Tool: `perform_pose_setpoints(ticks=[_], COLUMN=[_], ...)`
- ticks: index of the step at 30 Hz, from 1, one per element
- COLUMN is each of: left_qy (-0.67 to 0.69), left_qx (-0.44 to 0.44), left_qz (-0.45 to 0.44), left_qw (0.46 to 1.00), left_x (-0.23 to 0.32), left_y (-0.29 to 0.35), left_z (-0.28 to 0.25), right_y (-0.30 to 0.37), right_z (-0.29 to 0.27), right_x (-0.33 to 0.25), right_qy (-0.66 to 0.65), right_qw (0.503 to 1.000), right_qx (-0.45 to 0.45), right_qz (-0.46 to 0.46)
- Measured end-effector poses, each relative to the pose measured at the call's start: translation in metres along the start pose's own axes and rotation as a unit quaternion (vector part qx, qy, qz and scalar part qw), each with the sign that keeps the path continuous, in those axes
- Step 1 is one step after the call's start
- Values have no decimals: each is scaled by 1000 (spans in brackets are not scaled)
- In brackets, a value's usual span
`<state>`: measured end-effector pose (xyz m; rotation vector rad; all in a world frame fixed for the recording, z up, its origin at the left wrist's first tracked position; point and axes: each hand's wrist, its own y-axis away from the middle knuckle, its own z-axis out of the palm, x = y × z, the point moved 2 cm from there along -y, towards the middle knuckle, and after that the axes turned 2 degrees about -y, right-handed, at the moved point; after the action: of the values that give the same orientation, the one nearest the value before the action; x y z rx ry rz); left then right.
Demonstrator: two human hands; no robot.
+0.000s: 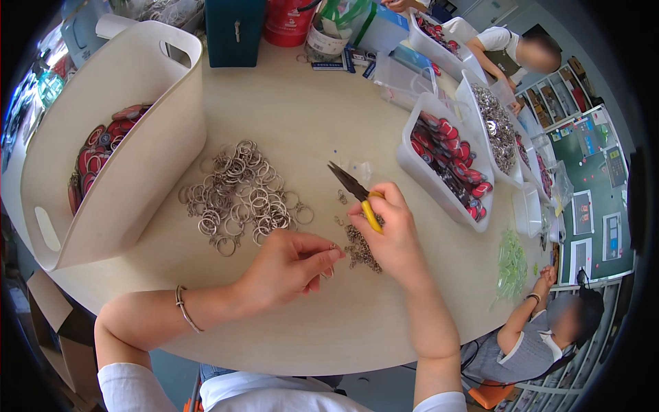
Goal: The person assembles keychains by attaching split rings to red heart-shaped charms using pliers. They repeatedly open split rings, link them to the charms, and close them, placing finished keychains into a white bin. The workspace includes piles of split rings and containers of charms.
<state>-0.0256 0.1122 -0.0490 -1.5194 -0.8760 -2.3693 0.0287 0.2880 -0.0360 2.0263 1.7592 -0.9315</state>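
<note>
My right hand [392, 233] is closed around needle-nose pliers [357, 187] with yellow handles and dark jaws, which point away to the upper left. To its left, my left hand [296, 261] pinches a small metal link [333, 248] between thumb and forefinger; the fingers partly hide it. Beyond my left hand lies a loose heap of silvery split rings [250, 189], some with short chains attached. A pile of small metal links [362, 248] sits between my hands, partly behind the right one. The pliers' tips touch nothing.
At left stands a tall cream bin [147, 137] holding red-and-black tags [93, 154]. A white tub [449, 196] of similar pieces and another of metal parts [495, 130] line the right. A green box [235, 34] stands at the back. Two people [549, 336] sit on the right side.
</note>
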Motion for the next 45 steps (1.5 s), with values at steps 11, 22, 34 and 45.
perform_pose_setpoints(ticks=[11,22,34,45], left_qy=[-62,-13,36,-139], left_qx=[79,90,59,31], left_qz=[97,139,133,209], left_qw=[990,986,989,967], left_x=[8,6,9,12], left_y=[5,8,12,12], left_z=[2,4,3,3], right_y=[15,22,21,18], right_z=[-15,-7,-6,-19], right_x=[-49,-56,-45,-53], right_qy=[84,24,-172,-175], right_qw=[988,991,984,981], right_qx=[-11,75,35,-75], right_qz=[-125,-111,19,45])
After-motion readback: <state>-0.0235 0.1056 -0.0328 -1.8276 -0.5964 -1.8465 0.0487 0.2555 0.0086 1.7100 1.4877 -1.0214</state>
